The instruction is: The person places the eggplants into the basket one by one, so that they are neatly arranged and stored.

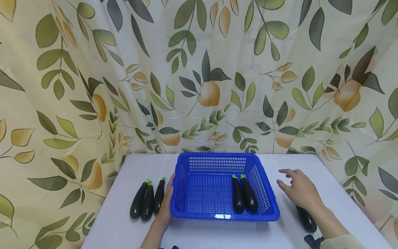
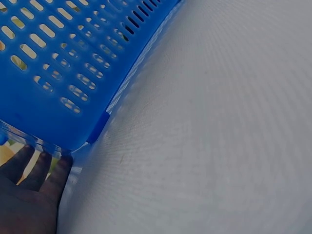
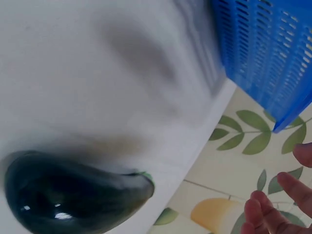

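Observation:
A blue plastic basket (image 1: 199,214) stands on the white table with two dark eggplants, one (image 1: 238,197) beside the other (image 1: 250,197), along its right side. My left hand (image 1: 165,209) rests along the basket's left wall, and in the left wrist view its straight fingers (image 2: 35,175) reach the rim. My right hand (image 1: 300,190) hovers right of the basket, fingers spread and slightly bent, with nothing in it. Below it lies another eggplant (image 1: 307,219), partly hidden by the wrist; the right wrist view shows this eggplant (image 3: 73,192) whole on the table, apart from the fingers.
Left of my left hand, three more eggplants lie side by side: one (image 1: 138,200), a second (image 1: 147,202) and a third (image 1: 159,193) nearest the hand. A leaf-and-fruit patterned curtain (image 1: 199,131) hangs behind the table (image 1: 211,237).

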### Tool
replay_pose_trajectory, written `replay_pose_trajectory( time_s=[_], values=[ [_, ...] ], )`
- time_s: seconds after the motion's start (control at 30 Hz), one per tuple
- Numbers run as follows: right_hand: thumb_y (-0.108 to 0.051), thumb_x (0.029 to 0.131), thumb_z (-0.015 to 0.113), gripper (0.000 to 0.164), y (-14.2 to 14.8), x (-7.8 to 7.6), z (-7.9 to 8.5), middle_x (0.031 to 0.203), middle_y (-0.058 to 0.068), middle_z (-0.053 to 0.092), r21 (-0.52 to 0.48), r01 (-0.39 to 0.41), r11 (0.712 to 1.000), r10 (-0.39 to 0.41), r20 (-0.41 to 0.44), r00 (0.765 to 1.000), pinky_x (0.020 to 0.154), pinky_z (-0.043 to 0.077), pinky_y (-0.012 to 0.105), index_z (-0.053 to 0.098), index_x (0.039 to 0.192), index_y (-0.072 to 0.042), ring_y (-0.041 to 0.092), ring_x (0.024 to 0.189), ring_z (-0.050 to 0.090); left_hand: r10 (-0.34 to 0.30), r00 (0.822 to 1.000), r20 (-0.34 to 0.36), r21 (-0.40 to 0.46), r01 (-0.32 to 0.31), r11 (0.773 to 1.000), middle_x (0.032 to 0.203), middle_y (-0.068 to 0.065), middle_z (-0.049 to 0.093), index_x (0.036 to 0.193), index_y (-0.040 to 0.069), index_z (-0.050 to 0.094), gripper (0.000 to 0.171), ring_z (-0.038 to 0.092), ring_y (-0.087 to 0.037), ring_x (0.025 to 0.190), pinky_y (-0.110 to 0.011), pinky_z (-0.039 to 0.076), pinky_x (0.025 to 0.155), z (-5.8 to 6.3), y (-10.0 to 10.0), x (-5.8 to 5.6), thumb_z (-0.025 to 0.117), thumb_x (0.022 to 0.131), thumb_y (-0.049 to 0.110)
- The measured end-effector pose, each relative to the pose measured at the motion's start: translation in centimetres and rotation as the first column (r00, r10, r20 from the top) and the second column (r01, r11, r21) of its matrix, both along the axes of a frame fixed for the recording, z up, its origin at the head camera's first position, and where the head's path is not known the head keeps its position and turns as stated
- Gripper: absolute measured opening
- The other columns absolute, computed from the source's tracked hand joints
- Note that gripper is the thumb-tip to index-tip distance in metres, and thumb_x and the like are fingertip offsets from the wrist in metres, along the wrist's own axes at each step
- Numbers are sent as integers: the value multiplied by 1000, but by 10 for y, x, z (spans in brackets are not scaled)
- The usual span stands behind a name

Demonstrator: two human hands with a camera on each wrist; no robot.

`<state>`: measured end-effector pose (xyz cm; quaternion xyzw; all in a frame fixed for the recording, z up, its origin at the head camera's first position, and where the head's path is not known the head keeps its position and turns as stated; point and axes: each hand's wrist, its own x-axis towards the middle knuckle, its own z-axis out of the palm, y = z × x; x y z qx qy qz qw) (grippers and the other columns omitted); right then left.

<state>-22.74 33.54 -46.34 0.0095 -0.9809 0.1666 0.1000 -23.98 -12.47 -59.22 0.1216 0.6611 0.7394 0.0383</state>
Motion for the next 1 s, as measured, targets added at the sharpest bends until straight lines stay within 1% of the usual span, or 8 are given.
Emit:
replay_pose_trajectory(
  time_s=[0.17,0.4,0.63,0.8,1.0],
  values=[
    [-25,92,74,49,9,0,-3,113,35,63,14,19,1000,-19,28,999,70,56,55,64,131,3,41,89,64,6,1000,1,-3,-6,1000,176,9,6,164,46,12,52,-3,-25,164,-65,-6,127,0,0,-1,14,112,47],
    [-26,90,76,53,21,2,-8,113,37,61,39,51,998,-55,103,993,75,55,61,62,132,4,50,96,63,12,1000,6,-10,-12,1000,175,11,6,165,44,10,54,-4,-26,164,-68,-6,126,0,-1,-1,14,112,48],
    [-27,91,76,54,30,5,-15,112,38,60,49,68,997,-74,153,985,76,55,61,61,132,5,49,94,62,8,1000,6,-9,-8,1000,176,8,5,166,42,9,55,-5,-29,164,-69,-6,125,-1,0,-1,14,112,47],
    [-28,91,75,56,35,7,-20,110,38,61,43,71,997,-78,196,978,74,54,58,61,132,6,43,88,62,13,1000,10,-5,-12,1000,176,8,5,164,47,12,52,-4,-29,164,-70,-6,125,1,1,1,15,112,47],
    [-30,92,74,59,40,10,-27,110,39,60,42,82,996,-90,247,965,74,55,59,58,135,7,44,89,63,15,1000,14,-12,-15,1000,176,8,6,163,49,13,52,-4,-30,164,-72,-6,124,1,1,1,15,111,48]
  ],
)
